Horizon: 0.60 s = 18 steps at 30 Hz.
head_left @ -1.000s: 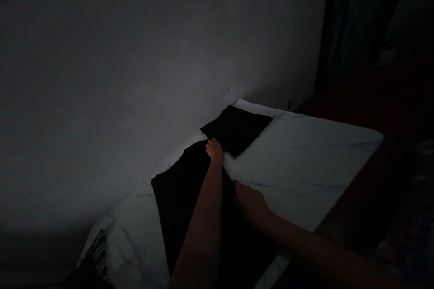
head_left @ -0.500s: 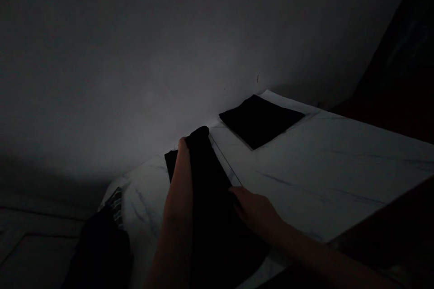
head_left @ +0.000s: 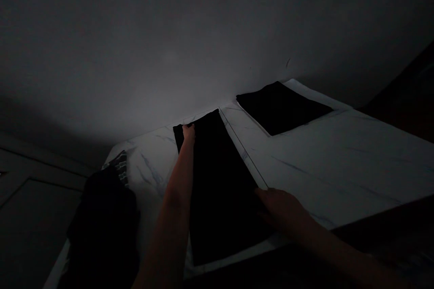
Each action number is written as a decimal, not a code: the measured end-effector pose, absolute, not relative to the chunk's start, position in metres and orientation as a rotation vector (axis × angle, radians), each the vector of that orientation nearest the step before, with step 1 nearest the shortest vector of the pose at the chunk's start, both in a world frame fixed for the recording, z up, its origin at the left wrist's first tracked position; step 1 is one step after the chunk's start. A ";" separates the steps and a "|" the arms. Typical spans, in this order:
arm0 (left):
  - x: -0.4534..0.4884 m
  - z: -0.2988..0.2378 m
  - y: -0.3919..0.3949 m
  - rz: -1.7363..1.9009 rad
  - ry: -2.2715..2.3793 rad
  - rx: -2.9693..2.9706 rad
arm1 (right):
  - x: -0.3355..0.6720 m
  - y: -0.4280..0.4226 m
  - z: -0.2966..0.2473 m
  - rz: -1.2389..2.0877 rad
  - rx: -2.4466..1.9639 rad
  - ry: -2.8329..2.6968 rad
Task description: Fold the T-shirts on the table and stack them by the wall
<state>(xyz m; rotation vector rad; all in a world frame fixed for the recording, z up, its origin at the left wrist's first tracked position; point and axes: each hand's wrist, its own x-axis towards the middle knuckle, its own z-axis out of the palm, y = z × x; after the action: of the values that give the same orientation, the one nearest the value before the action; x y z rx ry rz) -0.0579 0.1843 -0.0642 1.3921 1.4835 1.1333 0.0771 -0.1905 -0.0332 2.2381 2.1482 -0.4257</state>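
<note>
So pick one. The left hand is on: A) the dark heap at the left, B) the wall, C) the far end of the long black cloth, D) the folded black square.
C: the left hand rests at the far end of the long black cloth, apart from the folded black square.

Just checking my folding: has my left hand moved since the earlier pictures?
Yes, your left hand has moved away from the folded black cloth, to the far corner of the long black cloth.
</note>
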 end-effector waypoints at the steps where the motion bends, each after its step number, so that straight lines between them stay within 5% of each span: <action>1: -0.061 -0.063 0.183 1.118 1.509 1.397 | 0.080 -0.194 -0.032 -0.410 2.225 2.143; 9: -0.104 -0.041 0.119 0.997 1.420 1.987 | 0.085 -0.212 -0.052 -0.378 1.794 2.650; 18: -0.208 -0.057 -0.096 0.351 0.870 2.591 | 0.100 -0.221 -0.040 -0.789 1.626 2.750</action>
<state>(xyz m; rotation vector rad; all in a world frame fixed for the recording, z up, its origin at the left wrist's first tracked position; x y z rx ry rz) -0.2080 -0.0960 -0.0566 2.5910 0.8699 0.3510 0.0998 -0.2206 -0.0404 1.6257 2.7496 -0.7889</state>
